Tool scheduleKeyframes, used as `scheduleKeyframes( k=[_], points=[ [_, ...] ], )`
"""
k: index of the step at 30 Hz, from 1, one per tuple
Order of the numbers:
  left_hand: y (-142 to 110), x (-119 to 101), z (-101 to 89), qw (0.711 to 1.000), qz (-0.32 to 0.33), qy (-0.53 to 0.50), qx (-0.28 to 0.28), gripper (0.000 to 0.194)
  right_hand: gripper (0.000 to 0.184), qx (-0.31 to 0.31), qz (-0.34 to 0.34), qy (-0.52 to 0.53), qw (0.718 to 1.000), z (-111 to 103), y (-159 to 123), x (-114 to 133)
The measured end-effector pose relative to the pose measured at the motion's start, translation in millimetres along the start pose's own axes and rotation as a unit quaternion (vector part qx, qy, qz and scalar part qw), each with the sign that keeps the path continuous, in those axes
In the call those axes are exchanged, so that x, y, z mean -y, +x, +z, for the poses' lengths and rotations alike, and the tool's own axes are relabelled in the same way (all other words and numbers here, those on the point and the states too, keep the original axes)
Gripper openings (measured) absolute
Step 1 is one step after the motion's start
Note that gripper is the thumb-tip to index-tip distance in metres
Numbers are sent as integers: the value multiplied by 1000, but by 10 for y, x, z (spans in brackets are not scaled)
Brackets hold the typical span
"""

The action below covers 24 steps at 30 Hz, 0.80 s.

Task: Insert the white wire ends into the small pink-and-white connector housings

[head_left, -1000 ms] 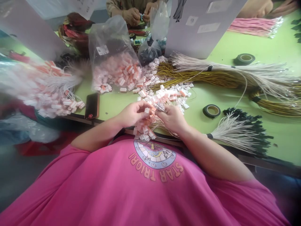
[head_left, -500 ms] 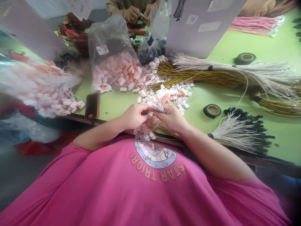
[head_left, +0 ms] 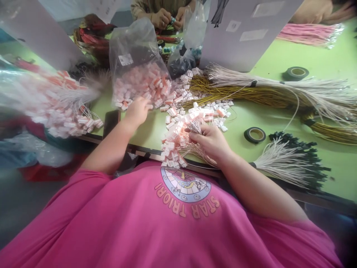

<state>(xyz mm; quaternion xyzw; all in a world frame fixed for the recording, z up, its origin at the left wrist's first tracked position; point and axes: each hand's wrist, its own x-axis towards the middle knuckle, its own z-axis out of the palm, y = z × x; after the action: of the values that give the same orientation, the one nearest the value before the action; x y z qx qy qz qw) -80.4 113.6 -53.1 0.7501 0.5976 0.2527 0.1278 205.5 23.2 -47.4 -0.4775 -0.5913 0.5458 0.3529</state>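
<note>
My right hand point(head_left: 213, 140) is closed round a bunch of thin wires point(head_left: 196, 127), whose bare-looking ends point up and away. White and pinkish plastic connectors point(head_left: 171, 150) hang or lie in a cluster left of that hand, down to the table's front edge. My left hand point(head_left: 137, 112) is further left on the table, in front of the clear bag point(head_left: 134, 41) of connectors. Its fingertips are together at one small white connector point(head_left: 149, 107); the thumb is partly hidden. More loose connectors point(head_left: 178, 97) are heaped between the bag and the wires.
Bundles of white wires point(head_left: 231, 77) and yellow wires point(head_left: 242, 93) lie at the right. Rolls of black tape point(head_left: 254, 134) and a bundle with black ends point(head_left: 301, 156) are nearer. A phone point(head_left: 111, 122) lies beneath my left forearm. A co-worker's hands point(head_left: 170, 18) work across the table.
My left hand has left the wire bunch and moved left and away to a loose connector by the bag. My right hand keeps hold of the wires. The view has shifted slightly.
</note>
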Motion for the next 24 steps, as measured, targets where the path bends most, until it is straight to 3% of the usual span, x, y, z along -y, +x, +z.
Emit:
scheduleKeyframes(
  k=[2, 5, 11, 15, 17, 19, 21, 24],
  points=[
    [136, 222, 79, 999, -26, 32, 13, 21, 17, 5, -3, -4, 1000, 4, 6, -13],
    [208, 319, 175, 993, -64, 81, 59, 29, 18, 10, -9, -13, 1000, 11, 10, -1],
    [175, 195, 126, 978, -131, 112, 121, 38, 16, 4, 0, 10, 1000, 30, 1, 37],
    [82, 48, 14, 977, -130, 84, 145, 26, 20, 5, 9, 62, 998, 52, -14, -1],
    [-38, -137, -36, 985, -109, 18, 135, 21, 21, 5, 19, 62, 998, 59, -18, -17],
    [-206, -399, -76, 980, -77, -124, 135, 24, 19, 5, 26, 62, 998, 62, -18, -24],
    [-386, -675, -92, 935, -63, -298, 184, 32, 17, 7, 26, 63, 998, 60, -17, -24],
    [-581, -950, -44, 861, -78, -432, 256, 29, 16, 15, 9, 64, 998, 52, -20, -11]
  ],
)
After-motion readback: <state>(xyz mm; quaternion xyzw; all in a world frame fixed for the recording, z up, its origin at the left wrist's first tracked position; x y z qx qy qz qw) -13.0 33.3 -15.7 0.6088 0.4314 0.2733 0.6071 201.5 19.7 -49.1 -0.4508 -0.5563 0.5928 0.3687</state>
